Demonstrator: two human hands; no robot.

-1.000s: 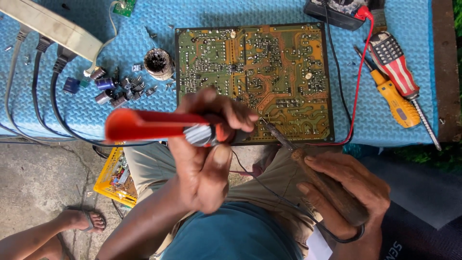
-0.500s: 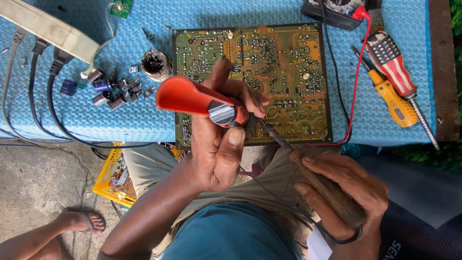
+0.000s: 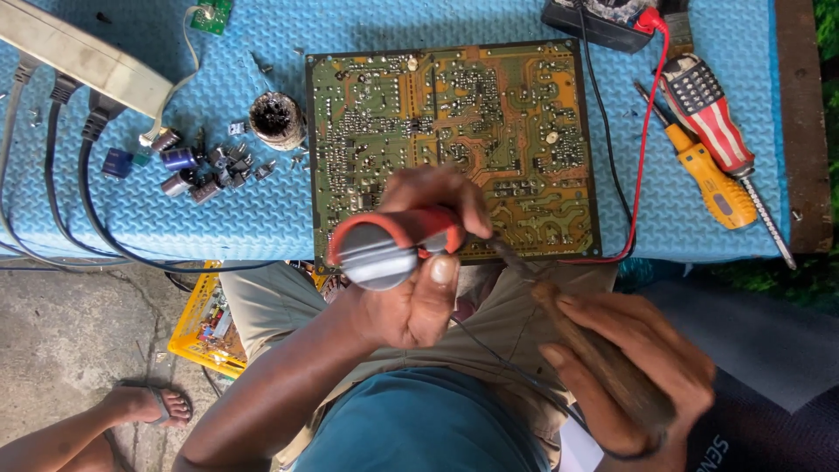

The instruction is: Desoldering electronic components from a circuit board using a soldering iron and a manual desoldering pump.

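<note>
A green and orange circuit board (image 3: 446, 131) lies solder side up on a blue foam mat (image 3: 245, 210). My left hand (image 3: 411, 301) grips a tool with a red and grey handle (image 3: 389, 249), its butt end pointing up at the camera, over the board's near edge. My right hand (image 3: 634, 371) is closed around the brown wooden handle (image 3: 603, 358) of a thin tool. That tool's metal shaft (image 3: 507, 255) reaches toward the board's near edge beside my left hand. Where the tip touches is hidden.
Two screwdrivers, one yellow (image 3: 708, 179) and one striped (image 3: 710, 109), lie at the right. A meter (image 3: 603, 17) with a red lead (image 3: 648, 131) sits at the top. Loose capacitors (image 3: 188, 166), a round tin (image 3: 277, 118) and a power strip (image 3: 83, 57) are at the left. Below are a yellow crate (image 3: 205, 323) and a sandalled foot (image 3: 144, 406).
My left hand has swung the red-handled tool from lying sideways to standing end-on toward the camera, and moved right onto the board's near edge. My right hand barely moved.
</note>
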